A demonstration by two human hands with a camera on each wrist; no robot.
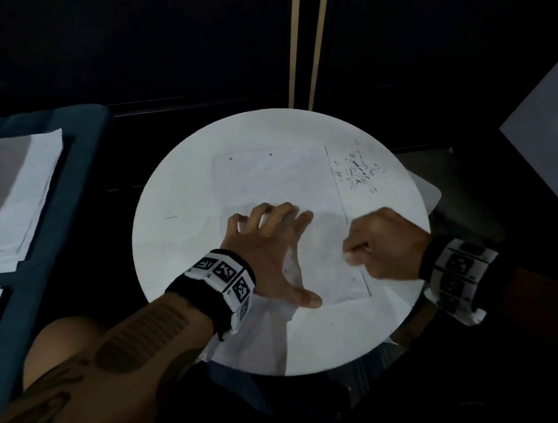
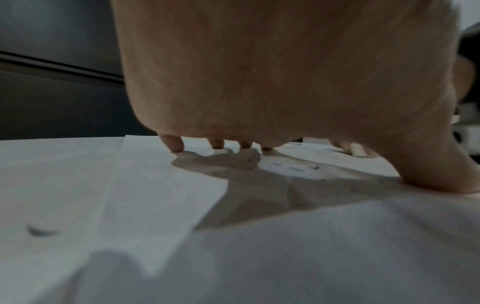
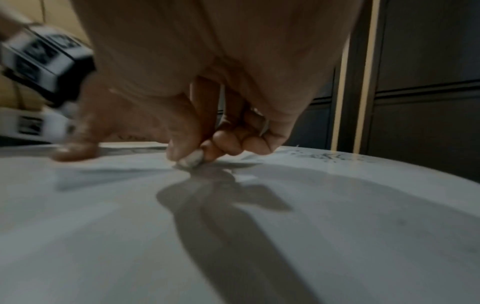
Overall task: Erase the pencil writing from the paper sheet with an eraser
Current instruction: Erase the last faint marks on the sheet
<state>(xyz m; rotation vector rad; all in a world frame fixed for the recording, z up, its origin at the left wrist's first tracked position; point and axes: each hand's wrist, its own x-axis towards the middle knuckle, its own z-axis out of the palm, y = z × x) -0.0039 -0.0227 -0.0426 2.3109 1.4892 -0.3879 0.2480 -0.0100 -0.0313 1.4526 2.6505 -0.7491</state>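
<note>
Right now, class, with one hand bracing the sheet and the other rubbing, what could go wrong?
The left hand presses the paper sheet with fingertips only; it already puckers near the thumb, so hard rubbing may crease or tear it. The eraser looks grey and may smear. Sweeping could push the eraser crumbs back onto the sheet.

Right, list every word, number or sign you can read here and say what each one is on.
No text can be read.
Paper sheet: faint pencil traces, illegible.
Left wristband: black-and-white square marker patterns plus tiny characters, too small to read.
Right wristband: similar markers, blurred.
Left forearm tattoo: rows of fine marks, illegible.
</note>
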